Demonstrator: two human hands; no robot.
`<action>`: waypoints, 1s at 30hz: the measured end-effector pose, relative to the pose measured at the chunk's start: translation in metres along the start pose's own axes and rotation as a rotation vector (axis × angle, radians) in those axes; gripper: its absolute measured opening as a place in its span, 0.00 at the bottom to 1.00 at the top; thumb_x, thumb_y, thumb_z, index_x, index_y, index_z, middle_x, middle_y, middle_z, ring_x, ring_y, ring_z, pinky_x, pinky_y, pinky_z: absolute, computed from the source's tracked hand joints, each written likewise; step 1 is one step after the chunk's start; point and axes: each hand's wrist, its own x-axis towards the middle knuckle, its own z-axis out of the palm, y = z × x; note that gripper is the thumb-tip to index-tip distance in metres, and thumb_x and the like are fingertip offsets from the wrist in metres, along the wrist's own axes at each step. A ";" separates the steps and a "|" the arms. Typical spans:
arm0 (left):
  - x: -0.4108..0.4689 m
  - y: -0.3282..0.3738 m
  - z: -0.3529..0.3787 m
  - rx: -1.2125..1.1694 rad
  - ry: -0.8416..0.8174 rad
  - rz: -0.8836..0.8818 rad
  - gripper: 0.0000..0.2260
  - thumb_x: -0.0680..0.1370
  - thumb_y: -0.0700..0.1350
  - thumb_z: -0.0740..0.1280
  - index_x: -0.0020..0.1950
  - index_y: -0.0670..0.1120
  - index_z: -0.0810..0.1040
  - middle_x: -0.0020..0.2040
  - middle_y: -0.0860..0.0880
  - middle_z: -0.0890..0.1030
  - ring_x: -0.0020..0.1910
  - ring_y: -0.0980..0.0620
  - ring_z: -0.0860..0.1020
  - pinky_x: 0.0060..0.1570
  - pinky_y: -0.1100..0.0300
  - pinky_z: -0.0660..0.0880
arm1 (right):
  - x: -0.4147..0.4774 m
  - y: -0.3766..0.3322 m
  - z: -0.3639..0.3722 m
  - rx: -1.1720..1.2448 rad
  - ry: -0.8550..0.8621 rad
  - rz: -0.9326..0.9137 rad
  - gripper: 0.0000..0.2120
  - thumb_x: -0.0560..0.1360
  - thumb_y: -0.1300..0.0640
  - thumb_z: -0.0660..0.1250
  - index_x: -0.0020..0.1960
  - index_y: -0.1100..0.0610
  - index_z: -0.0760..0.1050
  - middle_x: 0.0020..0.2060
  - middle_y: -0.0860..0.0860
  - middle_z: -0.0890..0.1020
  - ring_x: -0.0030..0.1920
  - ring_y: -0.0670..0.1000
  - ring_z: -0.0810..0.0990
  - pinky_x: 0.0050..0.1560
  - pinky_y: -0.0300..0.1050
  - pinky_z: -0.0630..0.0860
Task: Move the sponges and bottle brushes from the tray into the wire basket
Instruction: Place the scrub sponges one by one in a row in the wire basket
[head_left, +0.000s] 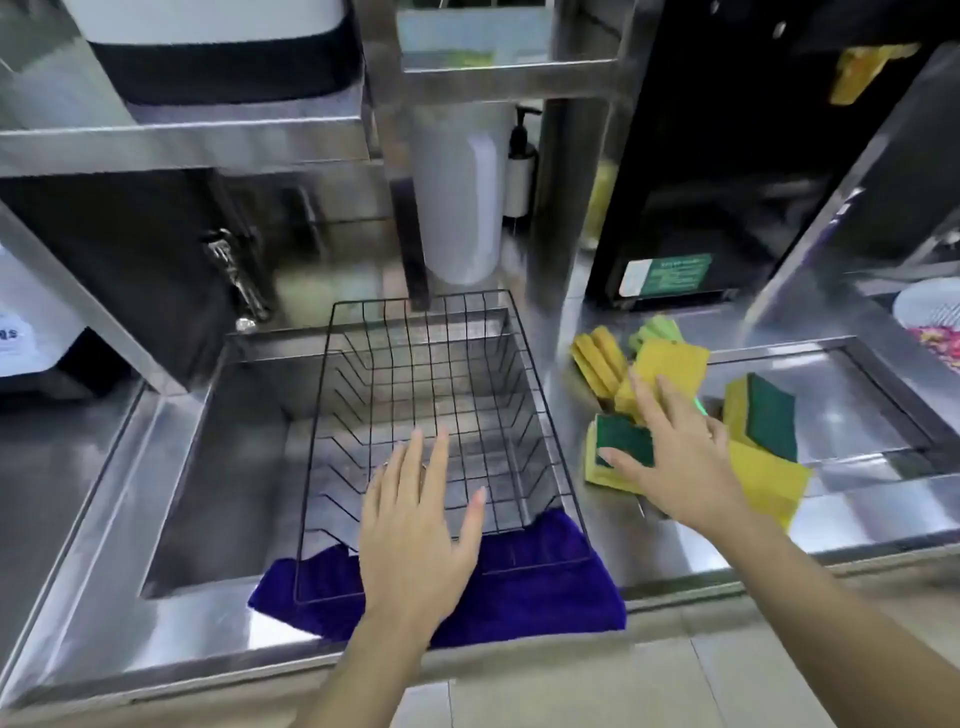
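Note:
A black wire basket (332, 374) sits in the steel sink, with nothing inside it. Its front end rests on a purple cloth (545, 587). My left hand (415, 530) hovers flat over the basket's front part, fingers apart, holding nothing. To the right lies a heap of yellow and green sponges (670, 358). My right hand (680, 457) is spread over that heap, its thumb on a green-topped sponge (621, 439). Another green-and-yellow sponge (763, 415) stands on edge further right. The tray is hidden under the sponges. No bottle brush is clear to me.
The steel counter (104, 467) surrounds the sink. A white bottle (460, 197) and a pump dispenser (519, 166) stand behind the basket. A black appliance (701, 156) rises at the back right. A white plate (930, 312) sits at the far right.

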 end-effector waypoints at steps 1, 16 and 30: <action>-0.006 0.001 0.001 0.002 -0.031 -0.001 0.27 0.79 0.60 0.54 0.72 0.46 0.69 0.70 0.44 0.72 0.68 0.43 0.70 0.68 0.51 0.61 | -0.001 0.003 0.002 -0.010 -0.038 0.011 0.40 0.71 0.34 0.58 0.76 0.46 0.45 0.76 0.53 0.55 0.75 0.52 0.55 0.70 0.53 0.56; -0.038 -0.017 0.030 0.217 0.254 0.209 0.25 0.83 0.55 0.51 0.37 0.44 0.78 0.30 0.50 0.74 0.30 0.47 0.72 0.36 0.55 0.64 | 0.023 0.012 0.011 -0.304 -0.101 0.011 0.34 0.63 0.36 0.69 0.61 0.54 0.69 0.59 0.51 0.72 0.61 0.53 0.69 0.58 0.49 0.58; -0.039 -0.017 0.032 0.245 0.213 0.213 0.21 0.81 0.54 0.54 0.35 0.46 0.76 0.30 0.51 0.73 0.31 0.49 0.71 0.34 0.55 0.65 | 0.033 -0.064 -0.051 0.857 0.025 0.052 0.32 0.66 0.53 0.75 0.64 0.57 0.63 0.50 0.47 0.73 0.48 0.45 0.74 0.48 0.38 0.71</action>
